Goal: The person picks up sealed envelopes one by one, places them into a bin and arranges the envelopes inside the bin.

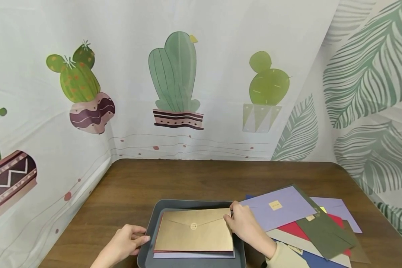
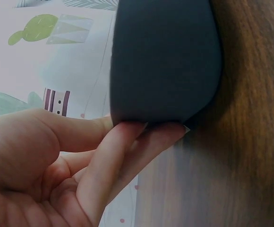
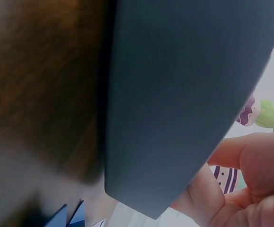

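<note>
A grey tray lies on the table, holding a stack of envelopes. On top is a gold envelope with a round seal, and red and pale purple edges show beneath it. My left hand grips the tray's left rim, thumb on top and fingers against the outer wall, as the left wrist view shows. At the gold envelope's upper right corner, my right hand pinches its edge, with the thumb over the face. The tray's side wall hides the right fingertips in the right wrist view.
Right of the tray lies a loose pile of envelopes: a purple envelope on top, a dark green envelope, and red, white, blue and brown ones. The brown wooden table meets a cactus-printed curtain behind.
</note>
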`<control>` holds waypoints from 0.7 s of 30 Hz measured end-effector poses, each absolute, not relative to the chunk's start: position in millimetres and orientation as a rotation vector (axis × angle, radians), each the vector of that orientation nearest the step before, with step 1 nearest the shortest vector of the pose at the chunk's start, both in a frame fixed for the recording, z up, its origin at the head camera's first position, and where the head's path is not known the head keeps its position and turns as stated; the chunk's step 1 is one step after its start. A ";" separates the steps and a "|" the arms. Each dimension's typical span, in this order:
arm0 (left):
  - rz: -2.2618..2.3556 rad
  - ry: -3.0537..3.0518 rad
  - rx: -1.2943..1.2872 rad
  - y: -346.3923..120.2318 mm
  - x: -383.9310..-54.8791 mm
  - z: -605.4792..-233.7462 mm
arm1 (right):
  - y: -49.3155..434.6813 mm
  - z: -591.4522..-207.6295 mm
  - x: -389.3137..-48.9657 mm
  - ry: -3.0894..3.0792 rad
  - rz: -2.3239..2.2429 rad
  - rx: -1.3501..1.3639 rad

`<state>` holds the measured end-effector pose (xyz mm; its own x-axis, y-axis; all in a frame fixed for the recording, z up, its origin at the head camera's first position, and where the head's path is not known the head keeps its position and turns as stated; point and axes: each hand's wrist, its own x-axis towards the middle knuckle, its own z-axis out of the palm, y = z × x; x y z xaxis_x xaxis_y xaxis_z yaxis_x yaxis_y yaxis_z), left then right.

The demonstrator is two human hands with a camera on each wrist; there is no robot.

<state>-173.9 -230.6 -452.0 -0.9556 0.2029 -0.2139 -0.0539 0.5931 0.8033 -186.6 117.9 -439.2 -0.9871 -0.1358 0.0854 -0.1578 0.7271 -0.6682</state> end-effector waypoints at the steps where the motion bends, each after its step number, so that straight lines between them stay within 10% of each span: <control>1: 1.293 2.540 0.125 -230.6 -173.8 -451.8 | 117.7 -438.5 -186.2 -2.897 1.147 0.235; 21: 1.291 2.524 0.100 -229.6 -174.2 -450.4 | 171.1 -420.0 -195.1 -2.779 1.141 0.014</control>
<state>-174.2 -229.6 -450.4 -0.9515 0.1977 -0.2355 -0.0751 0.5932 0.8015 -195.1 171.1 -420.0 -0.9905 0.0436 0.1303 -0.0605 0.7130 -0.6985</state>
